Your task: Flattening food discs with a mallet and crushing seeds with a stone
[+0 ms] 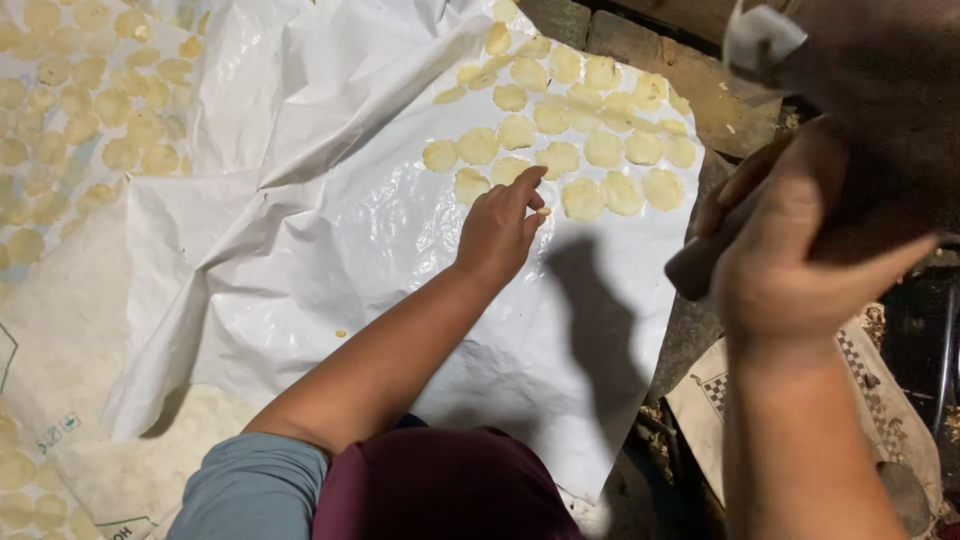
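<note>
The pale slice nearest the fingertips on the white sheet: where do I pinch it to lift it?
Pinch the pale slice at its near rim, coming from the bare white sheet side below the left hand. It lies flat, and other slices crowd its far and right edges, so only the near side looks open.

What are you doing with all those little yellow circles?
The left hand is reaching to the near edge of a patch of thin, pale yellow slices spread in rows on a white plastic sheet. The right hand is raised close to the camera, gripping a dark object. More slices lie on another sheet at far left.
</note>
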